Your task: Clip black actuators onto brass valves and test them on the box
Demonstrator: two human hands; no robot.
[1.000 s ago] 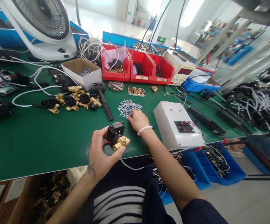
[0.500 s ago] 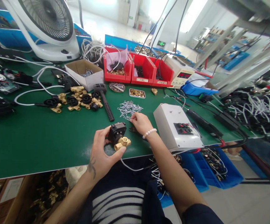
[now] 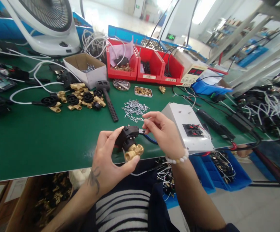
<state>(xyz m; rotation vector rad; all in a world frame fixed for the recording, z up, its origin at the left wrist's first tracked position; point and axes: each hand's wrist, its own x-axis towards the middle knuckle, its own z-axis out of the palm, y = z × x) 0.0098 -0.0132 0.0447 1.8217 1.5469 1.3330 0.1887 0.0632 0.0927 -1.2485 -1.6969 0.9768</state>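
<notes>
Green matting covers the workbench; head view only. Left hand sits low centre of frame, fingers wrapped tight around the black plastic actuator on a brass tee fitting, held just above the near bench edge with the brass end toward the thumb. Right hand is just right of it, thumb and forefinger pinched shut on a small pale piece that touches the actuator's right side; too small to tell what it is. Thin blue strand runs under that pinch. Loose pile of silver wire clips lies just above the hands. White plastic box with red-black terminals is right of centre. Heap of brass fittings with black caps is upper left. Red plastic bins are top centre. Judgement: the step looks like fitting the small piece to the actuator. Next move calls for a steady left grip and the piece lined up square before pressing.
</notes>
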